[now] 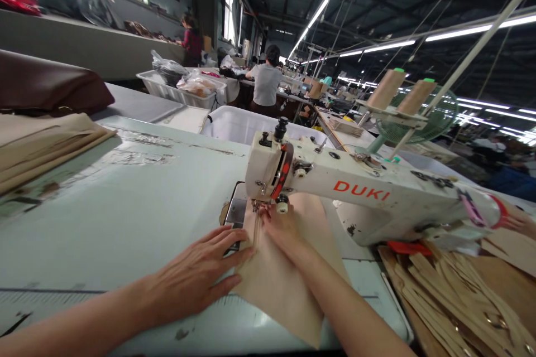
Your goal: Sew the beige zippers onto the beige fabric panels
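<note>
Looking down at a pale green work table (125, 206), both bare hands guide a beige fabric piece (278, 290) under a white DUKI sewing machine (368, 192). The fabric piece lies flat on the table in front of the machine, its far end tucked beneath the presser foot (256, 206) and its near corner reaching toward the table's front edge.

The left hand (196, 276) lies palm down with fingers spread and grips nothing. Its fingertips rest on the left edge of the fabric piece, while the palm sits on bare table. The right hand (285, 231) lies flat on top of the piece with fingers extended together, their tips just beside the presser foot. It presses down rather than clamping. The fabric piece sits under the right hand and to the right of the left hand.

Two tan thread cones (387, 89) stand behind the machine. A heap of tan cut strips (452, 290) lies to the right, and a folded tan stack (42, 145) sits at far left beside a dark brown roll (46, 83). A white bin (238, 122) stands beyond the table. Farther back, a seated person in a grey shirt (267, 81) faces away.
</note>
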The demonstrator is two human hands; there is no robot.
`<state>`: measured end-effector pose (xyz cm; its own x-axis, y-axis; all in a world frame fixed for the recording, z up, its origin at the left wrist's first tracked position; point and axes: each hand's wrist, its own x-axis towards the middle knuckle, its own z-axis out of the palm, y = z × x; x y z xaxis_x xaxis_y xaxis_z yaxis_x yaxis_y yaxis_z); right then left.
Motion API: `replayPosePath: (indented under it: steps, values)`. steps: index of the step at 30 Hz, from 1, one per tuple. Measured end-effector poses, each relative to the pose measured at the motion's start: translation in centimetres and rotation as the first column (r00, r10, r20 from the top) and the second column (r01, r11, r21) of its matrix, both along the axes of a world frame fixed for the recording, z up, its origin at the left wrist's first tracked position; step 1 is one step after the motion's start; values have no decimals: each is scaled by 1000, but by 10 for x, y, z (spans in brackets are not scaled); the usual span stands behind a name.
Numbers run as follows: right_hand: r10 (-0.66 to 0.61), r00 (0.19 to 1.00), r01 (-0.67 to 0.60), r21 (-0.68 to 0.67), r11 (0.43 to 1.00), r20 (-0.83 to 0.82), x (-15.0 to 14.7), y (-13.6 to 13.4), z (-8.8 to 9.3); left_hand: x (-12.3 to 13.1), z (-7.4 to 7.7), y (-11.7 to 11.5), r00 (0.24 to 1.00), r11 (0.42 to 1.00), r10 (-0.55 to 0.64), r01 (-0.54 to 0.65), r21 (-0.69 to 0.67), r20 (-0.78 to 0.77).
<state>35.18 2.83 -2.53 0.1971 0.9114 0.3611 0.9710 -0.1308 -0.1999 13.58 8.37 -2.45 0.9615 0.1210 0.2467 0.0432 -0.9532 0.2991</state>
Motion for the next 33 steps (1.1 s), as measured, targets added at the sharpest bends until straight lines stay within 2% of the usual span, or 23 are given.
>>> replayPosePath:
  steps: [2, 5, 8, 11, 15, 21, 26, 29, 33]
  values:
    - [33, 998, -33, -7, 999, -50, -8, -26, 2, -1, -2, -3, 1000, 1000, -10, 10, -3, 13]
    - [245, 962, -242, 39, 970, -125, -19, -67, -2, -1, -1, -6, 998, 998, -67, 67, -1, -12]
    - [359, 928, -354, 69, 933, -99, -22, -87, -9, -2, 2, -8, 997, 997, -75, 75, -7, 1]
    - [362, 930, -361, 40, 932, -54, -21, -88, -14, -4, 2, -11, 998, 999, -43, 44, -17, 50]
    - [367, 930, -367, 35, 930, 8, -18, -84, -15, -11, -7, -12, 995, 999, 9, -14, 46, 102]
    - [402, 913, -406, 45, 913, 72, -10, -78, -13, -14, -19, -1, 997, 990, 39, -47, 132, 62]
    - [386, 922, -385, -23, 922, 26, -3, -67, -12, -5, -4, 9, 1000, 993, 20, -17, 115, -24]
    - [381, 924, -381, -65, 922, -10, 1, -62, -11, 0, 5, 13, 1000, 995, 4, -4, 97, 2]
    - [341, 938, -345, -105, 933, -54, 5, -55, -8, 4, 6, 20, 999, 991, -7, 3, 132, 36]
